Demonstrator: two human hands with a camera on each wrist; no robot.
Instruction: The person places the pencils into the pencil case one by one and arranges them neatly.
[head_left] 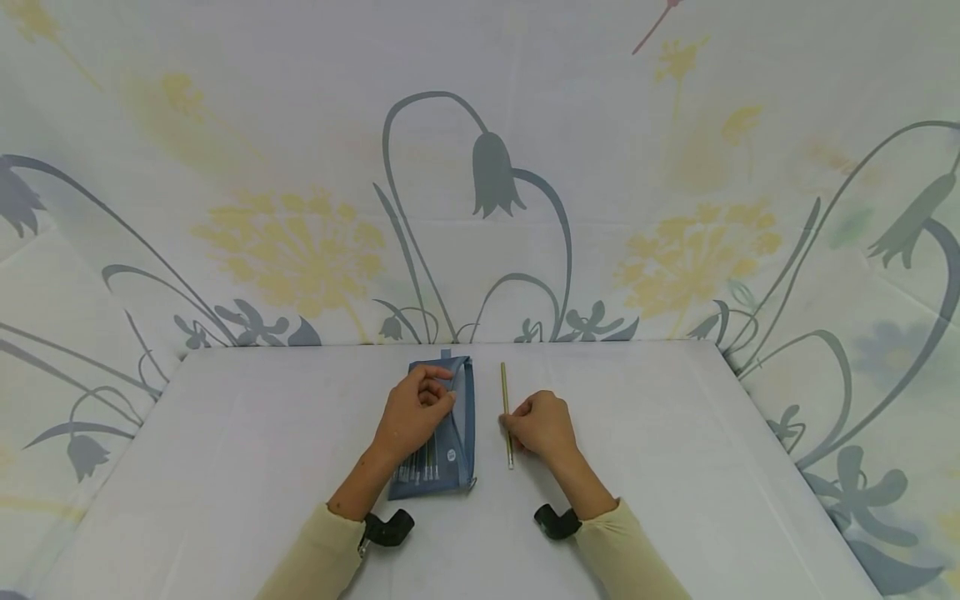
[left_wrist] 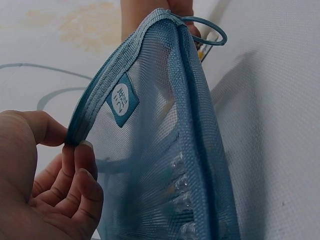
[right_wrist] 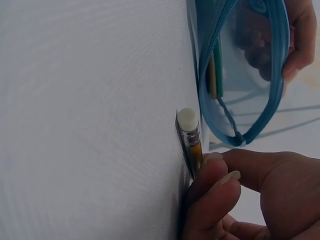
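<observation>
A blue mesh zip pouch (head_left: 459, 471) lies on the table, left of a slim yellow pencil (head_left: 504, 383). My left hand (head_left: 412, 417) pinches one zippered edge (left_wrist: 95, 100) of the pouch between thumb and fingers and lifts it, so the mouth gapes in the right wrist view. Inside, long thin sticks (right_wrist: 214, 75) show there, and clear tips (left_wrist: 184, 200) show through the mesh in the left wrist view. Just right of the pouch, my right hand (head_left: 542, 425) pinches the pencil along its shaft, close to the tabletop. Its white eraser (right_wrist: 188, 120) points toward my body.
The white table (head_left: 637, 450) ends at a back wall of flowered cloth (head_left: 487, 275), with similar cloth at both sides. Black wrist devices (head_left: 390, 528) sit below each hand. A zipper pull (head_left: 472, 482) is at the pouch's near right corner.
</observation>
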